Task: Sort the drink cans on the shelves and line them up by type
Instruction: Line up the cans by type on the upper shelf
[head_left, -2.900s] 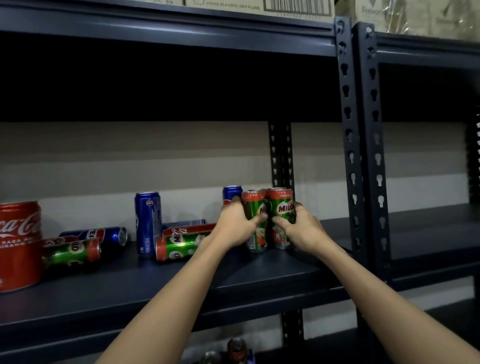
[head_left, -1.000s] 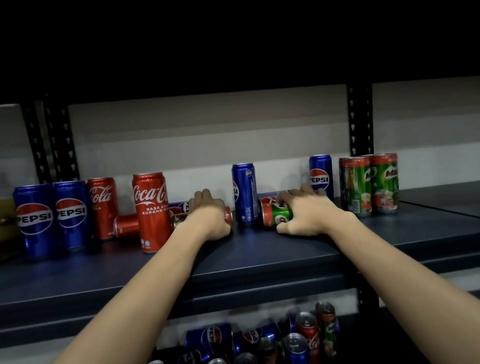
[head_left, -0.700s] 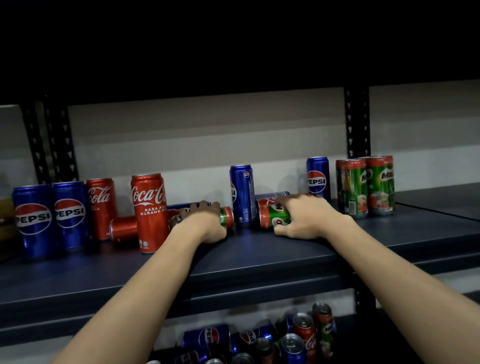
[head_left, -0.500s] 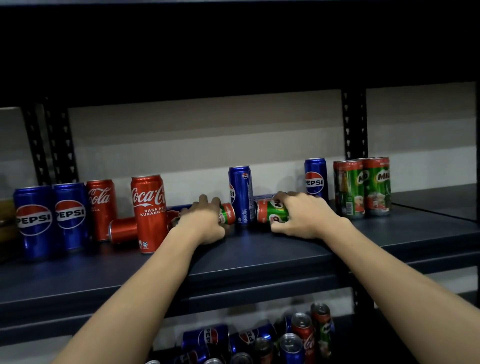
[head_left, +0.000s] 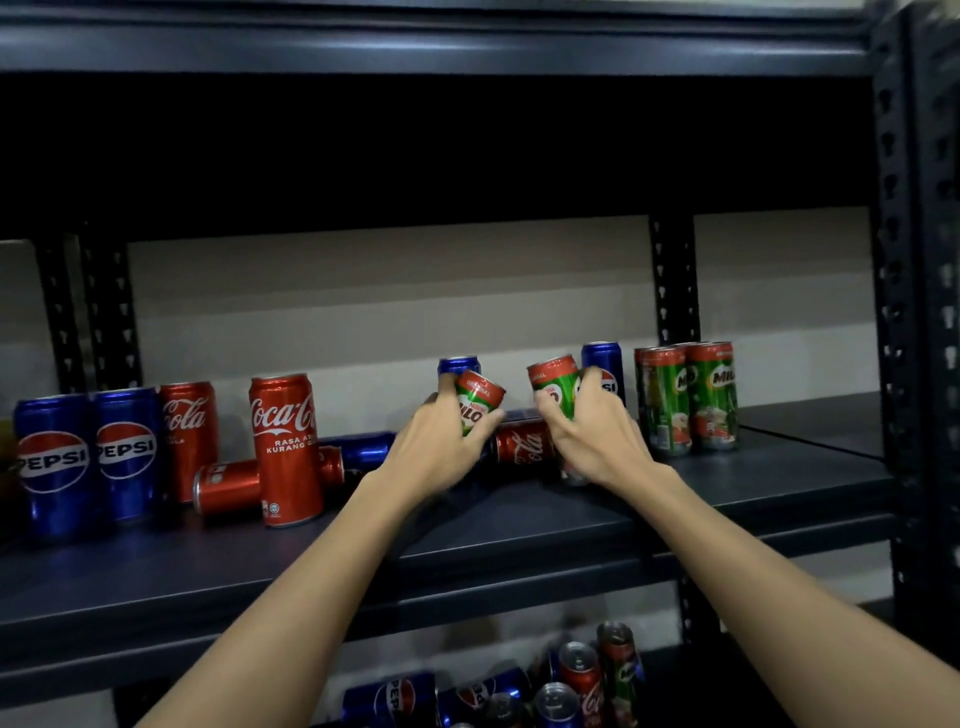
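Observation:
My left hand (head_left: 441, 441) grips a green Milo can (head_left: 480, 397), tilted and lifted off the dark shelf (head_left: 519, 525). A second Milo can (head_left: 556, 384), also tilted, is held by my right hand (head_left: 597, 441). To the right stands a group of upright Milo cans (head_left: 685, 395). A Coca-Cola can (head_left: 522, 441) lies on its side between my hands. Two upright Pepsi cans (head_left: 83, 457) stand at the left beside upright Coca-Cola cans (head_left: 285, 447). More Pepsi cans stand behind my hands, one (head_left: 457, 365) on the left and one (head_left: 602, 358) on the right.
A Coca-Cola can (head_left: 228, 486) and a blue can (head_left: 363, 447) lie on their sides behind the upright Coca-Cola can. Several mixed cans (head_left: 519, 686) are piled on the lower shelf. Black perforated uprights (head_left: 893, 260) frame the right side, and another shelf board runs overhead.
Both hands have lifted their Milo cans off the shelf and tipped them toward upright. The view has shifted slightly right.

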